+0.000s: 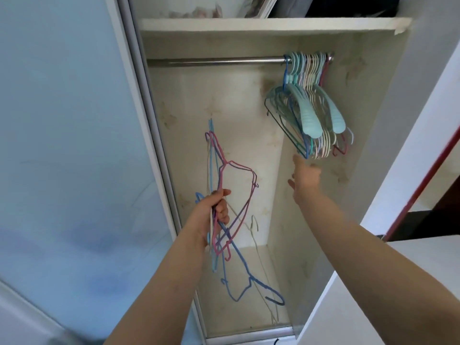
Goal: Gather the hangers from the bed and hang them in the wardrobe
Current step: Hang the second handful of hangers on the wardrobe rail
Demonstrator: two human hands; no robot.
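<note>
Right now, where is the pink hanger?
In the head view, left of centre: the pink hanger is in the left hand's bunch, inside the wardrobe.

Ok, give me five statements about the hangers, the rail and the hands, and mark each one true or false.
1. The left hand grips a bunch of thin wire hangers. True.
2. The right hand holds a teal hanger. False: it holds nothing; its fingers are spread, reaching up just below the hung hangers.
3. The hung hangers are bunched at the right end of the rail. True.
4. The rail is full from end to end. False: its left and middle stretch is bare.
5. The hangers in the left hand are already hooked over the rail. False: they are held well below it.
</note>
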